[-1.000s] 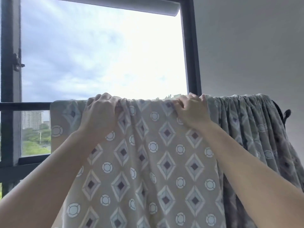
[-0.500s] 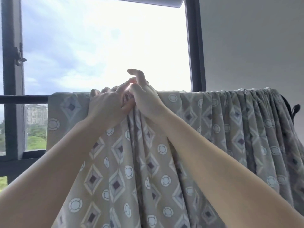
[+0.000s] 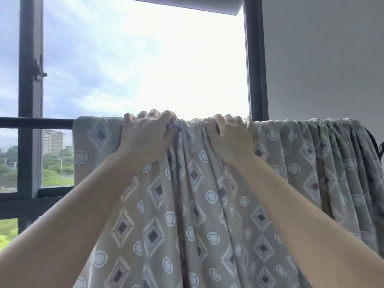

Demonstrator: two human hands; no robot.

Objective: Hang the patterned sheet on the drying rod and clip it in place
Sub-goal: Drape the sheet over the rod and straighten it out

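The patterned sheet, beige-grey with diamonds and white rings, hangs draped over the drying rod, which it hides completely. It lies flat at the left end and is bunched in tight folds toward the right end. My left hand grips a gathered fold at the sheet's top edge. My right hand grips the top edge a little to the right, fingers curled over the far side. No clip is in view.
A dark window frame stands right behind the sheet, with a horizontal bar at hand height on the left. A latch sits on the left upright. A grey wall fills the right side. A dark strap pokes out at the far right.
My right hand has slid away from my left hand to the right along the top edge, spreading the folds between them. My left hand has stayed at about the same spot.
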